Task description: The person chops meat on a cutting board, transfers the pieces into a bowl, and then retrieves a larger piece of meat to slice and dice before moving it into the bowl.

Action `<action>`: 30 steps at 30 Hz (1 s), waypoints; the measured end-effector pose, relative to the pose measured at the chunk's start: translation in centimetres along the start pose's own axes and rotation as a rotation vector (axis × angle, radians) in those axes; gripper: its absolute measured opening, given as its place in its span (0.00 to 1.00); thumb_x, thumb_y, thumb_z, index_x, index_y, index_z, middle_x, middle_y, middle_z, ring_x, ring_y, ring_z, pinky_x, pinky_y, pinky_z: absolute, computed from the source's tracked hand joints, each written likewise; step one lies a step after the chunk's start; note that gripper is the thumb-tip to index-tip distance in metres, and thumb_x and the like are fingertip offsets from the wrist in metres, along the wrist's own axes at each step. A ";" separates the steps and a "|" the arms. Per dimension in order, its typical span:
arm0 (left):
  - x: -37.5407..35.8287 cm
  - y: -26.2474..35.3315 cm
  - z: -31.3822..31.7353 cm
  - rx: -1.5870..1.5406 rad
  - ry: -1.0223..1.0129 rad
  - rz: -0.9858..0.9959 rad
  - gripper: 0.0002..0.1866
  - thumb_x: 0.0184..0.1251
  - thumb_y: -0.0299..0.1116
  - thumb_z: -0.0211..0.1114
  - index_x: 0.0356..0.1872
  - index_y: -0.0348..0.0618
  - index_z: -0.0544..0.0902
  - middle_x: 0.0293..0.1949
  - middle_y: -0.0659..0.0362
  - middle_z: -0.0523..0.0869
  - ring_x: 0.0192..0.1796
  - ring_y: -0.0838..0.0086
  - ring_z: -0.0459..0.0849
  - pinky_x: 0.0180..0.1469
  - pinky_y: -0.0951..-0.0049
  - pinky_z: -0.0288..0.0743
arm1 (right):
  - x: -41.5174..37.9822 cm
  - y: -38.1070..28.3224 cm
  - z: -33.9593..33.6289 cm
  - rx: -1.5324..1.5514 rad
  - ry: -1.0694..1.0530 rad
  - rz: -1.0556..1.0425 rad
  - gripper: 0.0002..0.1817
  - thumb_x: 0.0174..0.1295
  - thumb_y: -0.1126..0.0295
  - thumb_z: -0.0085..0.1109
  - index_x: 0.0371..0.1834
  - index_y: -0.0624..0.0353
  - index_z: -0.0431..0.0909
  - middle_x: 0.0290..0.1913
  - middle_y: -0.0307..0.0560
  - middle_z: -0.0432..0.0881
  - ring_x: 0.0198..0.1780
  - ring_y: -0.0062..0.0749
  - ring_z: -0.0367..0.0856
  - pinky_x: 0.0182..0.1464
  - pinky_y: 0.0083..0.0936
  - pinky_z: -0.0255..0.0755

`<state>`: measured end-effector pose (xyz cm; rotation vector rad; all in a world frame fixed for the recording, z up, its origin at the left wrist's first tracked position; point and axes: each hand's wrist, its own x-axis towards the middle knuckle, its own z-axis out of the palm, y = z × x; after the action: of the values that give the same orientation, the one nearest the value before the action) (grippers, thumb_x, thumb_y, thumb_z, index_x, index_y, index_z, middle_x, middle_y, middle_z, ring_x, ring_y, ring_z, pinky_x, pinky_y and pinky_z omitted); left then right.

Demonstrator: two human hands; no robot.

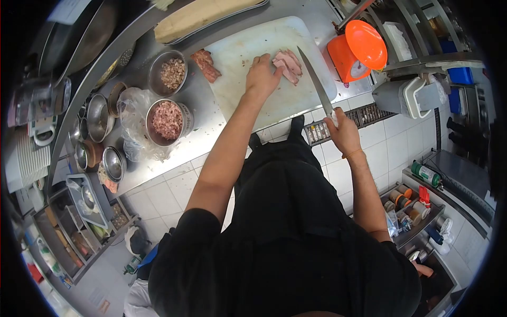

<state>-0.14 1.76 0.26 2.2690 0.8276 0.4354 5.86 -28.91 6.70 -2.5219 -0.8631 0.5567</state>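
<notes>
My right hand [344, 131] is wrapped round the handle of a long kitchen knife [317, 83], whose blade points up and away along the right side of a white cutting board [248, 39]. Several slices of pink meat [288, 67] lie in a small pile on the board, left of the blade. Beside that pile, my left hand [261, 79] rests low over the board, thumb spread toward the slices and nothing visible in its grasp. A browned chunk of meat [206, 65] lies at the board's left edge.
Left of the board stand a metal bowl of diced meat [172, 73] and a metal tin of chopped pink meat [167, 120], beside a clear plastic bag [132, 105]. An orange scale [346, 57] stands right of the board. A grey bin [393, 99] is at the far right.
</notes>
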 end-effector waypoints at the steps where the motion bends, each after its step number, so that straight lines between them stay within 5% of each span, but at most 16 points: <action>1: 0.5 0.4 0.4 0.001 -0.051 -0.055 0.26 0.66 0.40 0.78 0.61 0.40 0.84 0.60 0.47 0.85 0.62 0.54 0.87 0.65 0.57 0.81 | 0.1 -0.1 -0.2 -0.012 -0.007 -0.010 0.20 0.75 0.57 0.66 0.54 0.62 0.75 0.35 0.68 0.87 0.42 0.72 0.87 0.43 0.59 0.79; 9: 1.3 1.6 1.2 -0.037 -0.219 -0.231 0.22 0.61 0.34 0.82 0.52 0.42 0.83 0.57 0.49 0.83 0.59 0.54 0.86 0.62 0.56 0.82 | 1.2 1.9 0.6 0.008 -0.077 -0.073 0.20 0.75 0.56 0.66 0.53 0.61 0.73 0.32 0.67 0.87 0.39 0.71 0.87 0.41 0.60 0.80; 12: 0.7 1.5 1.3 -0.026 -0.147 -0.127 0.20 0.61 0.34 0.83 0.48 0.39 0.82 0.47 0.51 0.88 0.49 0.60 0.89 0.54 0.61 0.84 | 2.0 2.2 0.2 0.022 -0.095 -0.084 0.20 0.75 0.56 0.66 0.55 0.62 0.74 0.34 0.67 0.87 0.40 0.71 0.87 0.42 0.60 0.80; 18: -1.5 -0.6 -2.2 -0.211 -0.382 -0.011 0.14 0.65 0.23 0.76 0.47 0.43 0.82 0.42 0.58 0.90 0.50 0.63 0.89 0.55 0.59 0.82 | 3.7 1.8 -1.2 -0.037 -0.119 -0.202 0.20 0.75 0.56 0.66 0.57 0.60 0.75 0.36 0.64 0.89 0.41 0.67 0.88 0.42 0.57 0.80; 24: -3.0 -2.3 -3.3 0.024 -0.277 0.388 0.15 0.59 0.20 0.74 0.44 0.47 0.83 0.48 0.60 0.89 0.60 0.58 0.85 0.65 0.58 0.76 | 4.9 0.4 -0.7 -0.172 -0.210 -0.256 0.17 0.75 0.57 0.65 0.53 0.58 0.74 0.35 0.58 0.89 0.40 0.61 0.90 0.42 0.54 0.81; 30: -5.0 -3.2 -5.1 0.071 -0.264 0.357 0.17 0.57 0.19 0.73 0.45 0.47 0.82 0.57 0.58 0.87 0.65 0.56 0.81 0.67 0.57 0.75 | 2.6 -0.4 1.2 -0.221 -0.236 -0.307 0.16 0.75 0.57 0.65 0.52 0.56 0.75 0.39 0.53 0.89 0.41 0.57 0.90 0.42 0.52 0.83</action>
<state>-7.85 2.68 1.30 2.4787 0.3096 0.2579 6.95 -26.63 5.34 -2.4735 -1.4402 0.6964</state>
